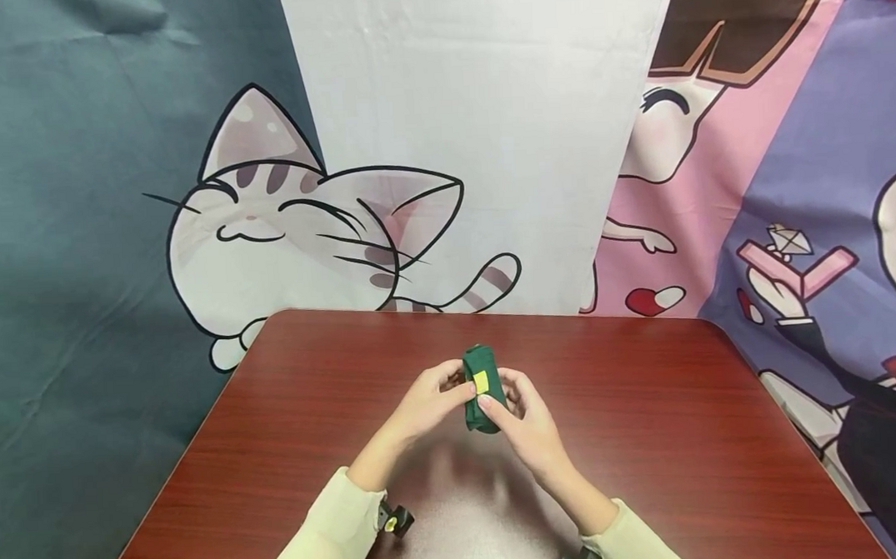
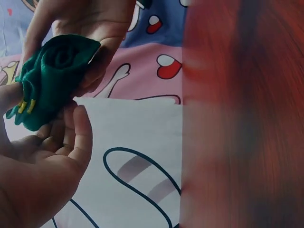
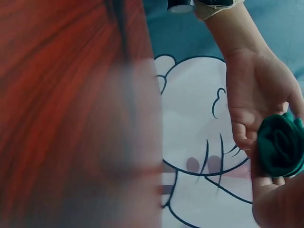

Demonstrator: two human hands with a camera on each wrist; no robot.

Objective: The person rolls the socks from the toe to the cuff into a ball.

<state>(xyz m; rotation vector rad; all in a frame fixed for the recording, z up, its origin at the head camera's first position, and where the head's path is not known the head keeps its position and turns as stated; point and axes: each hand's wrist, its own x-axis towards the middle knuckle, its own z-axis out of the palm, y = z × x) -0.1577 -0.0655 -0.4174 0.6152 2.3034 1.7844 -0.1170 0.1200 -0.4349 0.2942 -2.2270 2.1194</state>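
A dark green rolled-up cloth [image 1: 478, 357] with a small yellow patch [image 1: 482, 382] is held upright between both hands over the table. The left hand [image 1: 436, 399] grips its left side, thumb beside the patch. From the right, the right hand [image 1: 528, 422] grips it with the thumb across its front. The left wrist view shows the spiral end of the roll [image 2: 64, 59] and two narrow yellow bits on its side. In the right wrist view the coiled cloth [image 3: 280, 147] sits at the right edge, partly cut off, with fingers around it.
A reddish-brown wooden table [image 1: 332, 368] with rounded far corners lies under the hands. Behind it hangs a printed backdrop [image 1: 486, 128] with a cartoon cat and figures. Small black devices [image 1: 400, 522] are strapped at both wrists, over pale sleeves.
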